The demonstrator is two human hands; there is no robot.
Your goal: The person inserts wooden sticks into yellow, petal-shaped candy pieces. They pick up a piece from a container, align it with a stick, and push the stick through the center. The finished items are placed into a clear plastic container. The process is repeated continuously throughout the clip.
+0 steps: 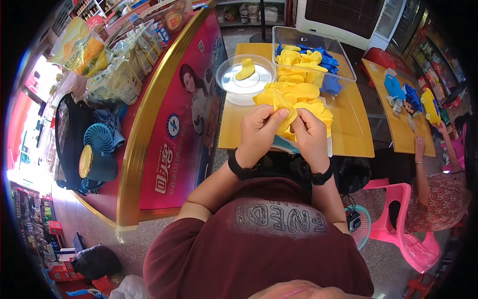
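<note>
Tabletop beneath, left hand and right hand pinch yellow piece, long axis forward

Shop interior, pink printed counter at left, packaged goods at upper left, stocked shelves at upper right.

The yellow piece you are pinching is thin and soft-looking, slightly bent, with its narrow end pointing away from you and its lower part partly hidden in your grip. Just beyond it, in front of you, the heap of similar yellow pieces lies loosely overlapped, rounded edges facing several ways.
</note>
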